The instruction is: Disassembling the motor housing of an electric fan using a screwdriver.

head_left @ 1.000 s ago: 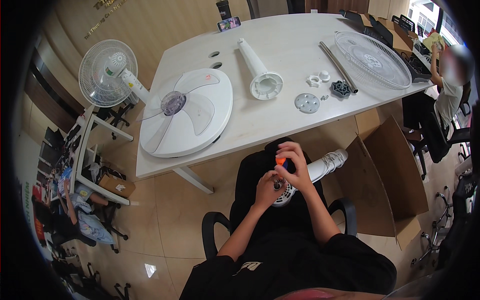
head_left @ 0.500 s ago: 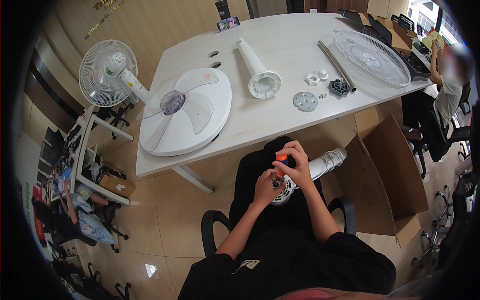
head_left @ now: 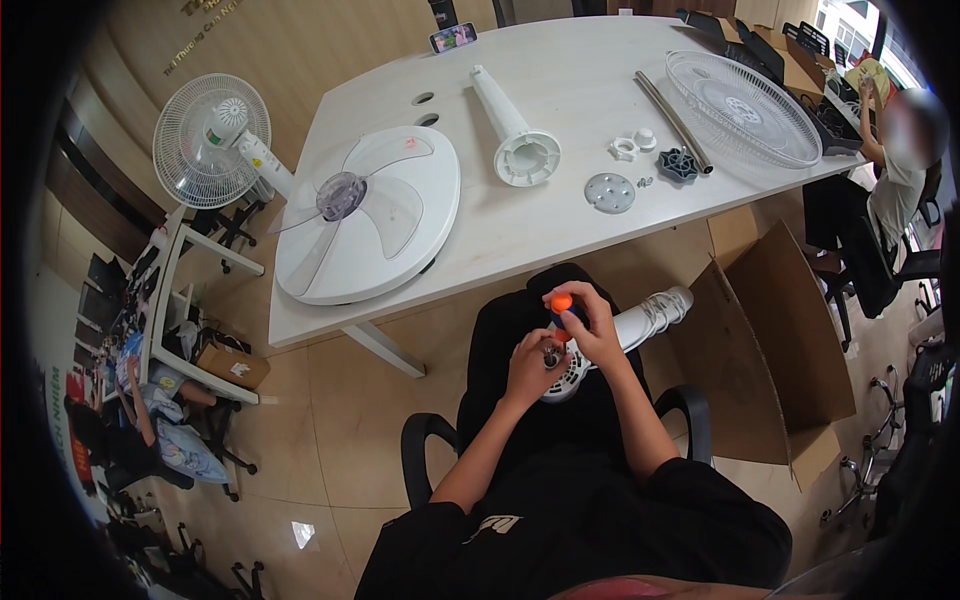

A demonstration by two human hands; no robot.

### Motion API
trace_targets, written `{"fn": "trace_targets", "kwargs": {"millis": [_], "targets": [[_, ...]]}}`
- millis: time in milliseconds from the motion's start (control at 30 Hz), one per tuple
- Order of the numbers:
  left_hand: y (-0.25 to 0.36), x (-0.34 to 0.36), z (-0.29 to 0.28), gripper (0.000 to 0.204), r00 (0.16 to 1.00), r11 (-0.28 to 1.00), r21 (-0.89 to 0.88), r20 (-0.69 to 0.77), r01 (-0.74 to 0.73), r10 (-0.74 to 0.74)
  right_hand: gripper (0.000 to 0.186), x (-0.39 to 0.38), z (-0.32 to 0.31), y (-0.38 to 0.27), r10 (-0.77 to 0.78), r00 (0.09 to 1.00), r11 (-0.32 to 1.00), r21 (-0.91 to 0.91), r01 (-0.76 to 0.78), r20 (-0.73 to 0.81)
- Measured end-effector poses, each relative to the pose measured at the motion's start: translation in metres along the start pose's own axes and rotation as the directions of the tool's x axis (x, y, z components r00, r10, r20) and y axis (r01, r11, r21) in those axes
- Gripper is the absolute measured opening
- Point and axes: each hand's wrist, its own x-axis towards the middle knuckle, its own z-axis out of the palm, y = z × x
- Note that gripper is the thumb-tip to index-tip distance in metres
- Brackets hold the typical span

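Right hand (head_left: 594, 328) grips orange-and-blue handle (head_left: 561, 302); left hand (head_left: 530, 366) clasps fan motor (head_left: 570, 384); cardboard box (head_left: 735, 370) gapes open.

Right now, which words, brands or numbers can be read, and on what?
Beige wall: gold lettering, not copied here.
Far-left sign: large lettering, not copied here.
Black shirt: pale print, unreadable.
Standing fan's label: too small to read.
Clear blade's red mark: too small.

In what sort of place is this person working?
Probably an office or shared workroom: the long white table, the black office chair at the right and the seated co-worker there suggest it.
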Motion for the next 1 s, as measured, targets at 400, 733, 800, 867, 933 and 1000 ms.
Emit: {"fn": "trace_targets", "kwargs": {"millis": [400, 733, 800, 867, 933, 1000], "targets": [[-0.005, -0.002, 0.002, 0.026, 1.0, 0.999, 0.046, 0.014, 0.007, -0.007, 0.035, 0.0, 0.0, -0.008, -0.064, 0.998, 0.984, -0.166, 0.063, 0.002], [0.0, 0.0, 0.0, 0.025, 0.998, 0.998, 0.013, 0.023, 0.065, -0.065, 0.032, -0.001, -0.003, 0.0, -0.175, 0.985, 0.929, -0.333, 0.164, -0.002], [0.0, 0.0, -0.001, 0.025, 0.999, 0.999, 0.019, 0.021, 0.045, -0.045, 0.033, -0.001, 0.001, 0.001, 0.075, 0.995, 0.989, 0.133, -0.067, -0.06], [0.001, 0.0, -0.001, 0.025, 1.0, 1.0, 0.014, 0.001, 0.021, -0.021, 0.034, -0.003, -0.001, 0.008, 0.092, 0.994, 0.978, 0.192, -0.081, -0.052], [-0.001, -0.001, 0.001, 0.025, 1.0, 1.0, 0.007, -0.002, 0.023, -0.023, 0.036, 0.001, 0.001, 0.0, 0.112, 0.993, 0.962, 0.253, -0.099, -0.036], [-0.001, 0.0, 0.0, 0.025, 1.0, 1.0, -0.001, -0.005, 0.023, -0.023, 0.038, 0.004, 0.002, -0.011, -0.262, 0.963, 0.938, -0.247, 0.242, -0.054]]}}
